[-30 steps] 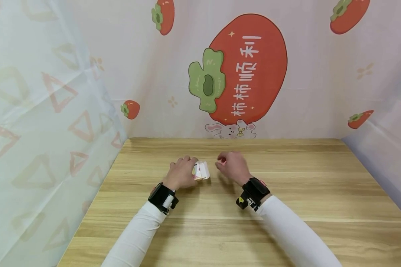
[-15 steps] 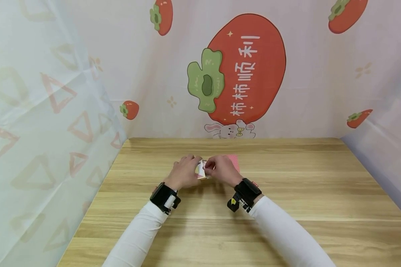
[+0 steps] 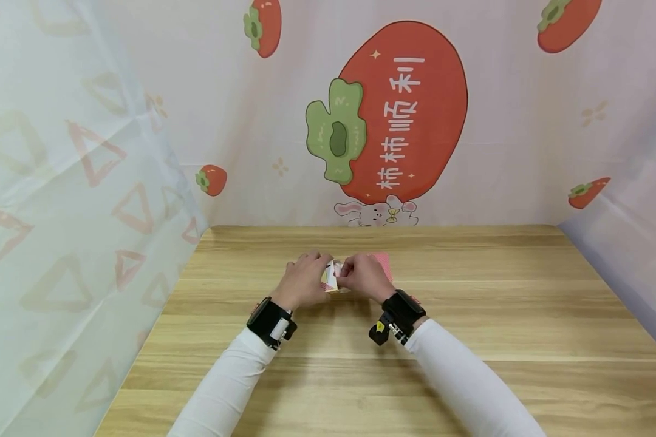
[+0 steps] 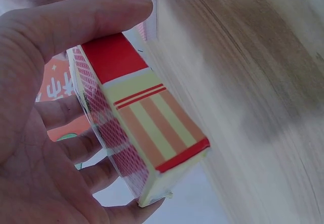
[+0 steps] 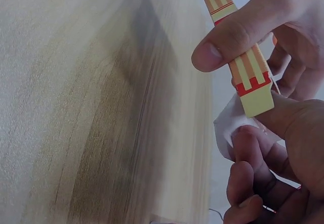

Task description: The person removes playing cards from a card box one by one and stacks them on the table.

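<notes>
My left hand point(image 3: 303, 282) grips a small playing-card box point(image 4: 147, 112) between the thumb on one narrow side and the fingers on the other. The box has red, cream and orange stripes along its edge and a pink patterned face. Its open end points toward my right hand point(image 3: 365, 276). There the right thumb and curled fingers pinch a white flap point(image 5: 228, 125) of the box. Just beyond the right hand lies a deck of cards point(image 3: 384, 264) with pink patterned backs, partly hidden by that hand. The deck's edge also shows near the left thumb in the left wrist view.
The wooden table point(image 3: 470, 315) stretches out to both sides and toward me. A printed cloth point(image 3: 251, 121) with persimmon pictures hangs along its back edge, and another cloth hangs down its left side.
My right hand has moved left from beside the box onto its open end. The pink deck, mostly covered by that hand before, now shows on the table. My left hand has barely shifted.
</notes>
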### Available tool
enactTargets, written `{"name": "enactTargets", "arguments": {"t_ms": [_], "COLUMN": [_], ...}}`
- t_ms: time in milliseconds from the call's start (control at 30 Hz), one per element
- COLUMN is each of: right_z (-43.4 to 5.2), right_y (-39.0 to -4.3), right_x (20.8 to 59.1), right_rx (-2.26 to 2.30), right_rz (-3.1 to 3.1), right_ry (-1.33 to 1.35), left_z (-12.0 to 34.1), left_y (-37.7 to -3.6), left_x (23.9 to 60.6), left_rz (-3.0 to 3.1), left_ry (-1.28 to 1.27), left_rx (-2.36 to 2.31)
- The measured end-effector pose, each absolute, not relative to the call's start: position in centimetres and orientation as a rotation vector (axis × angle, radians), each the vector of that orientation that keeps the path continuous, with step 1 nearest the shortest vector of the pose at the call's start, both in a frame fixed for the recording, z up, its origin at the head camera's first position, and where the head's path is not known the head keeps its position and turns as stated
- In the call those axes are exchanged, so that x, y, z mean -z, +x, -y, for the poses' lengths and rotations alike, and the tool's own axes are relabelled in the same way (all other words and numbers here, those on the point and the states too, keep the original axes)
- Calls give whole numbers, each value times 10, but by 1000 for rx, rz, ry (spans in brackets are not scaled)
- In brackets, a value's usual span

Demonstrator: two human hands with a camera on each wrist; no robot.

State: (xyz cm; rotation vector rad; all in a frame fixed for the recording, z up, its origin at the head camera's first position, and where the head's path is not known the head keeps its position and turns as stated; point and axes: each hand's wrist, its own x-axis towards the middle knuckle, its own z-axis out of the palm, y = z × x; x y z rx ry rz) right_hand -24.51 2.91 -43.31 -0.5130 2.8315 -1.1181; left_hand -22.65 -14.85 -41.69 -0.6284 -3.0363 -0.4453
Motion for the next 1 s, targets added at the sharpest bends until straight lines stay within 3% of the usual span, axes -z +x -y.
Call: {"name": "enactTargets", "arguments": {"t_ms": [733,1000], "right_z": [-68,-59], "right_y": [-245,-246], "right_x": [423,415], "right_rx": [1205,767], "right_rz": [-2773,-2945], "right_ry": [-404,-1021], "left_z": [154,153], "left_y": [-225,-225], "left_x": [419,418], "left_rz": [3053,3066], "left_ry": [-587,-590], "left_rx": [435,428]}}
